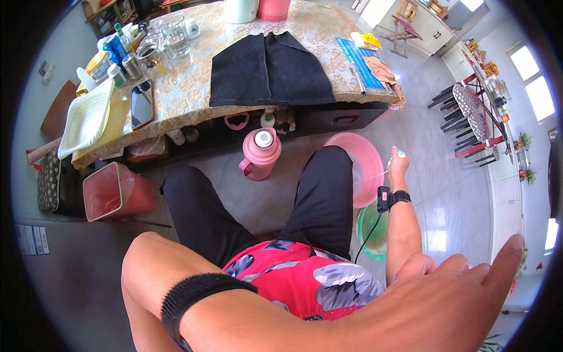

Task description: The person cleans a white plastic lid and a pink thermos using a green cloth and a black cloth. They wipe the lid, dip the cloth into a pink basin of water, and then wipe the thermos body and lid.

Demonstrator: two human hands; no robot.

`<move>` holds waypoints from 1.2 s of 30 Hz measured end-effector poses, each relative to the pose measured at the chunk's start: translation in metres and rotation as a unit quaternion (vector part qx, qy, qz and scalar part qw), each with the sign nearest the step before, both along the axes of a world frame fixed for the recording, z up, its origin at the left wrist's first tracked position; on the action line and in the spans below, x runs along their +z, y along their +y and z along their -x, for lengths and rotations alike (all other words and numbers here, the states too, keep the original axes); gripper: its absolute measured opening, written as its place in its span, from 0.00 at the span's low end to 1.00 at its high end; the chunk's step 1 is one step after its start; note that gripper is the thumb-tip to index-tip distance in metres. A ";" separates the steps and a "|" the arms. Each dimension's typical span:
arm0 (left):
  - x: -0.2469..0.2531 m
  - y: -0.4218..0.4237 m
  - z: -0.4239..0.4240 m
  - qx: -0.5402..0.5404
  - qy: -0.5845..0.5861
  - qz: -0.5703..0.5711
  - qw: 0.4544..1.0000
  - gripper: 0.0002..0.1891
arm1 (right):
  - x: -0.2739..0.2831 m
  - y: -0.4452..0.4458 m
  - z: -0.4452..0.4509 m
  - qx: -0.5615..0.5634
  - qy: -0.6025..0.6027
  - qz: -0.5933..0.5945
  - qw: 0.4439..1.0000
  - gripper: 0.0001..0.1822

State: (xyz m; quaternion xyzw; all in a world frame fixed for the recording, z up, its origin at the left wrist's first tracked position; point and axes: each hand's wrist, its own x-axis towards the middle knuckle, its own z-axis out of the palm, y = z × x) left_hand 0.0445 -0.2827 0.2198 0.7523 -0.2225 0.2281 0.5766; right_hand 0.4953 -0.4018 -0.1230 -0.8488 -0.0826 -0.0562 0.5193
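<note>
My left hand is large in the near right foreground, at the end of the arm crossing my lap; one finger sticks out, others look curled, and its palm is hidden. My right hand, with a black wrist strap and small cabled device, is closed round a small white-and-teal thing at the right. A thin white line runs from near it over the pink basin. That basin stands on the floor by my right knee, a green basin close beside it. Between my knees stands a pink thermos flask.
The table ahead bears black cloth, a phone, a white plastic basket, glass jugs and bottles. A blue sheet with tan fabric lies at its right. A pink bin stands left.
</note>
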 end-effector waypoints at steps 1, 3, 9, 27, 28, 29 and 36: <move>-0.001 0.002 -0.002 -0.002 -0.002 0.001 1.000 0.27 | -0.001 -0.004 -0.002 -0.009 -0.012 0.004 1.000 0.18; -0.002 0.004 -0.006 -0.010 -0.002 0.007 1.000 0.28 | -0.002 -0.016 -0.006 -0.016 -0.026 0.012 0.999 0.16; -0.003 0.009 -0.012 0.008 0.019 -0.009 1.000 0.29 | 0.014 0.008 0.022 0.051 -0.094 -0.041 0.993 0.11; 0.000 0.016 0.022 0.011 0.033 0.151 0.988 0.34 | -0.051 -0.015 0.017 0.029 -0.266 0.122 0.956 0.23; 0.002 0.016 0.024 0.009 0.039 0.178 0.983 0.35 | -0.045 -0.010 0.022 -0.003 -0.270 0.084 0.959 0.23; 0.001 0.026 0.029 0.018 0.042 0.221 0.974 0.35 | -0.040 -0.013 0.028 -0.032 -0.273 0.057 0.960 0.23; -0.082 0.107 0.017 0.220 0.118 0.419 0.873 0.35 | -0.074 -0.044 0.023 0.069 -0.252 0.143 0.954 0.15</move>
